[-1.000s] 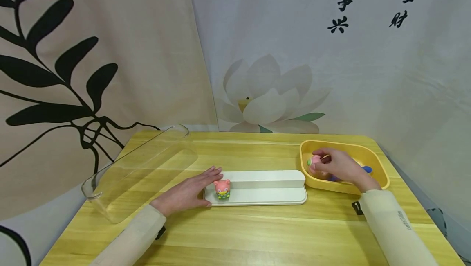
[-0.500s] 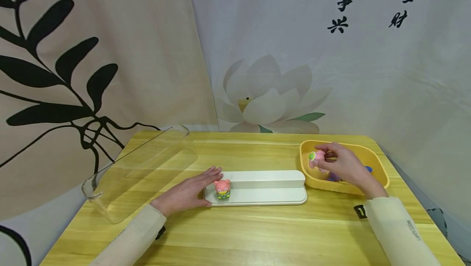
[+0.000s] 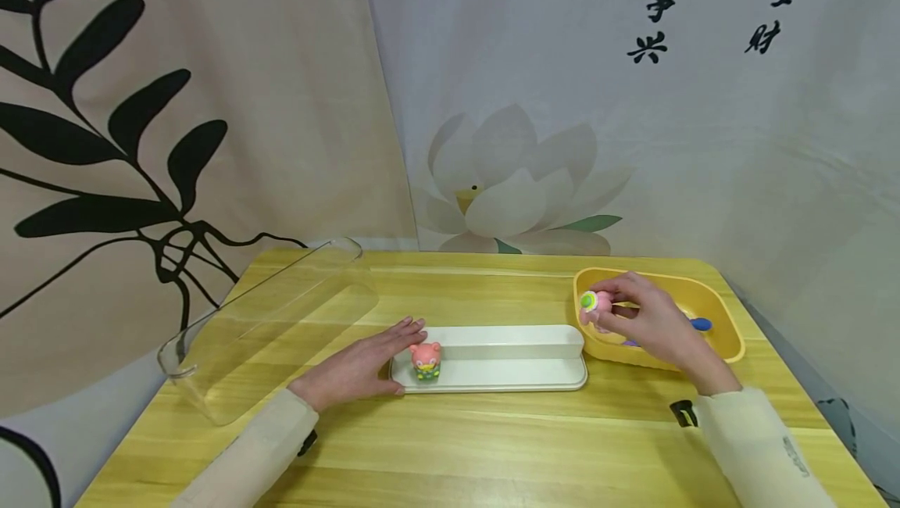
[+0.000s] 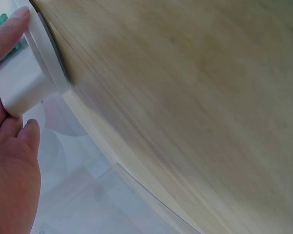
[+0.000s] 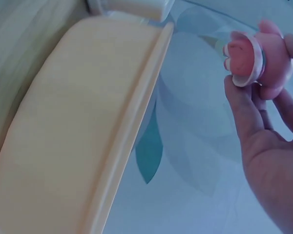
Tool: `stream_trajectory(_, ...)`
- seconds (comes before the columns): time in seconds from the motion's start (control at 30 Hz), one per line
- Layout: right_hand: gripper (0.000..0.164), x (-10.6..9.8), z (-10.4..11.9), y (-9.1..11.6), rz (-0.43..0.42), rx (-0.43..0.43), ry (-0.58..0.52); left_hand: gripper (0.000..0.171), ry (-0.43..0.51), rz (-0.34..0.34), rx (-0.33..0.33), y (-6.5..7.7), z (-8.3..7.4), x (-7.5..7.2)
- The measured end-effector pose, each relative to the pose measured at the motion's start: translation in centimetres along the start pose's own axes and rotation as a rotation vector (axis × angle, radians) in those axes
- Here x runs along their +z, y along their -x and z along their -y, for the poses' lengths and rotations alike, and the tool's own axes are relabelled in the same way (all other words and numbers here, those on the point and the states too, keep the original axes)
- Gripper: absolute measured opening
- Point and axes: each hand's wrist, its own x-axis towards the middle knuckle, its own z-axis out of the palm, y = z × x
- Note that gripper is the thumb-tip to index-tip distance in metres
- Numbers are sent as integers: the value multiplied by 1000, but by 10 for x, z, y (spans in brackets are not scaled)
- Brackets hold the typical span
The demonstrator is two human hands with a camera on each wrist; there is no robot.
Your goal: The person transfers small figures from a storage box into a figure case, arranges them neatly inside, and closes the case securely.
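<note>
A pink toy figure [image 5: 272,63] is held above the left end of the yellow bin [image 3: 727,320], towards the counter's far right corner. The right hand [image 3: 648,319] pinches it, its grip closed about the pink body between thumb and fingers. In the head view the figure's green-and-yellow round end, rimmed in white, points to the left. A blue item [image 3: 701,323] and a bit of something purple [image 3: 630,343] show inside the bin; the hand hides part of the contents.

Just left of the bin lies the white base [image 3: 513,377], long and low with a raised ledge along its rear, set parallel to the counter's far edge. A second pink figure [image 3: 425,362] stands upright on its left end, in front of the ledge. The left hand [image 3: 362,363] touches that end with its grip spread: the thumb is at the near corner, the fingers against the ledge.

A clear cover [image 3: 281,328] lies aslant along the left edge of the wooden counter [image 3: 506,449]. Beyond the far edge hangs a pale cloth [image 3: 520,31] printed with a lotus, dark leaves and black characters.
</note>
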Motion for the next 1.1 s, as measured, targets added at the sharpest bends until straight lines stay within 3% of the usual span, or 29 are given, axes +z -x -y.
stream_trajectory(0.1,31,5,3,1,-8,-76,-31,93,6,9,-10,0,0,0)
stream_trajectory(0.37,36,20,16,3,-39,-283,119,92,5,15,-12,0,-1,-1)
stream_trajectory(0.43,36,24,20,3,-28,-280,109,92,1,15,-10,0,-1,-1)
stream_trajectory(0.7,31,44,32,6,48,-138,-36,92,1,11,-7,0,-1,-1)
stream_trajectory(1.1,27,79,37,8,216,-166,-94,92,0,11,1,0,0,-1)
